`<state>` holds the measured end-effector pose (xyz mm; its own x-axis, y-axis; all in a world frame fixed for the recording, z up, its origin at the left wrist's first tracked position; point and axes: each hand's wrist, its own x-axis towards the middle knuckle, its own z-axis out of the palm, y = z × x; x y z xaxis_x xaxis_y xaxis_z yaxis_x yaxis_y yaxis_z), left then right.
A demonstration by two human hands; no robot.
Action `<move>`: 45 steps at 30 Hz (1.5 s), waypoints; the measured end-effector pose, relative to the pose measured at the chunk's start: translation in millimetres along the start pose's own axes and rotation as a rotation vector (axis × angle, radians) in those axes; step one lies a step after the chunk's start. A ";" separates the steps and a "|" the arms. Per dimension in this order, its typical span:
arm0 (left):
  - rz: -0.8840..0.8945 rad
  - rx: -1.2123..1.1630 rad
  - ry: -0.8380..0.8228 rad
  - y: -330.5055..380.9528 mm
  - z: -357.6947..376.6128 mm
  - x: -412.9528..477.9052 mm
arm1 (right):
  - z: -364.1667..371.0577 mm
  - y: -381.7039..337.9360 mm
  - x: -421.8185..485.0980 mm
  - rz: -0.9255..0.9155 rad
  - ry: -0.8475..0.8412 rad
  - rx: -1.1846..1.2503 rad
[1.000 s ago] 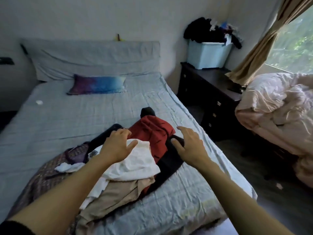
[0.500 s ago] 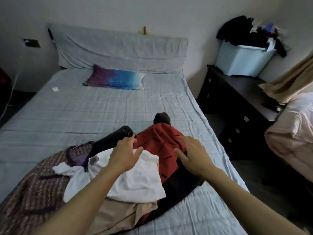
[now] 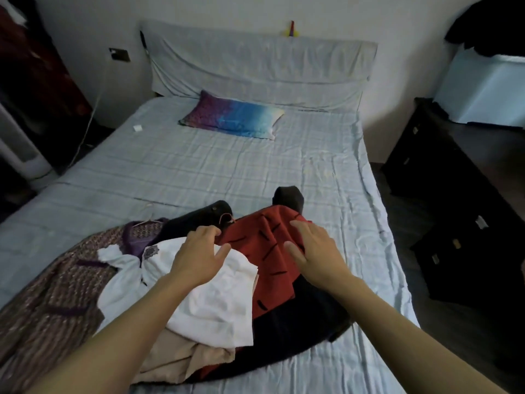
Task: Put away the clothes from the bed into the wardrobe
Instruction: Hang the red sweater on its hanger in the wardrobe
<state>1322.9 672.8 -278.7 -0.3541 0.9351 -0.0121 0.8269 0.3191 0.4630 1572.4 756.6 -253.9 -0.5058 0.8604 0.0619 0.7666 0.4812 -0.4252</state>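
Bed (image 3: 199, 172): fills most of the view, covered by a pale blue checked sheet that also drapes the headboard (image 3: 255, 66).

Dark dresser (image 3: 454, 209): stands at the right of the bed, apart from it, with a pale blue bin (image 3: 483, 92) on top at the far end.

Clothes: 1 heap lies on the near part of the bed, none of it lifted clear of the sheet.
- Patterned brown and purple garment (image 3: 56, 280): spread flat at the left of the heap.
- Black garment (image 3: 298, 331): lowest layer at the right, reaching the near edge of the heap.
- White garment (image 3: 216, 302): on top in the middle, partly covering a beige garment (image 3: 176, 356) at the near side.
- Red garment (image 3: 264, 251) with short black marks: lies just right of the white one, over the black.

Pillow (image 3: 233, 118): purple-to-blue, flat near the headboard, well apart from the heap.

Left hand (image 3: 196, 257): palm down over the white garment, fingers loosely bent, thumb spread, fingertips at the border of the red cloth; it grips nothing.

Right hand (image 3: 315, 251): palm down on the red garment, fingers straight and spread, holding nothing.

Small white item (image 3: 138, 128): lies alone on the sheet at the far left; too small to identify
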 end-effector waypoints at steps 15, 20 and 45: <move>-0.208 -0.043 0.001 -21.7 53.8 92.8 | 60.7 53.6 150.4 -0.148 -0.184 -0.048; -0.266 -0.074 -0.051 -66.7 99.7 148.0 | 129.1 61.5 228.8 -0.164 -0.269 -0.081; -0.414 0.142 -0.227 -154.2 278.2 261.1 | 314.8 141.5 350.3 -0.234 -0.410 -0.440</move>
<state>1224.5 910.6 -599.8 -0.5739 0.7306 -0.3700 0.6941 0.6737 0.2537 1379.2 1073.3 -576.6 -0.7226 0.6323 -0.2794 0.6642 0.7471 -0.0268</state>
